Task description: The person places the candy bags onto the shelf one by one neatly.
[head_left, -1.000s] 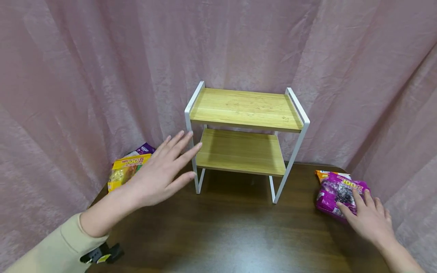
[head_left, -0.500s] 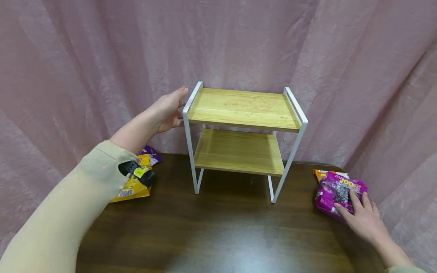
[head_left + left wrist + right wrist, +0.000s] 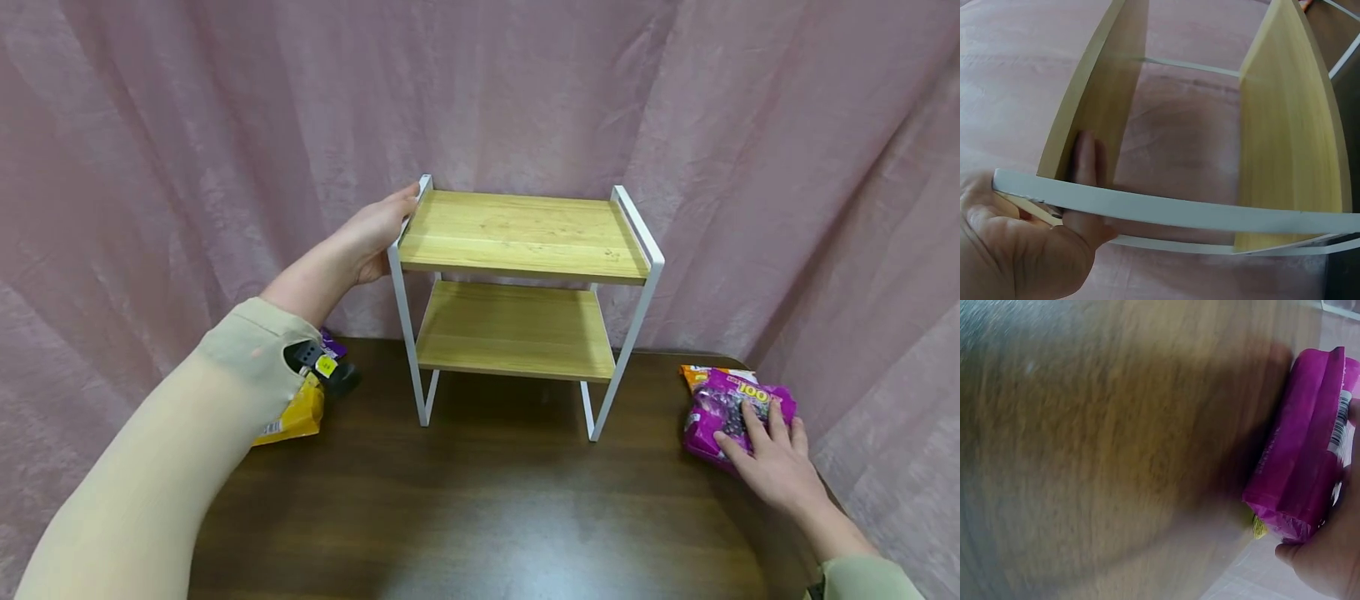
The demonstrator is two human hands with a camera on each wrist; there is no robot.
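Note:
A two-tier shelf rack with light wood boards [image 3: 521,237] and a white frame [image 3: 633,333] stands on the table. My left hand [image 3: 375,237] grips the left side of its top board, with the thumb over the white frame. In the left wrist view, the fingers [image 3: 1085,165] reach under that board, past the white bar [image 3: 1166,206]. My right hand [image 3: 780,467] rests on a purple snack bag [image 3: 705,429], fingers spread over its top. In the right wrist view, the thumb [image 3: 1291,553] lies at the corner of this bag [image 3: 1297,444].
An orange bag [image 3: 693,375] lies behind the purple one. On the left, a yellow bag [image 3: 300,412] and another purple bag [image 3: 332,343] are partly hidden by my sleeve. Pink curtains [image 3: 525,100] hang behind and beside the brown table [image 3: 487,508].
My left hand has swung from in front of the rack to its upper left side and taken hold there. The right hand stays on the purple bag. The view has shifted slightly.

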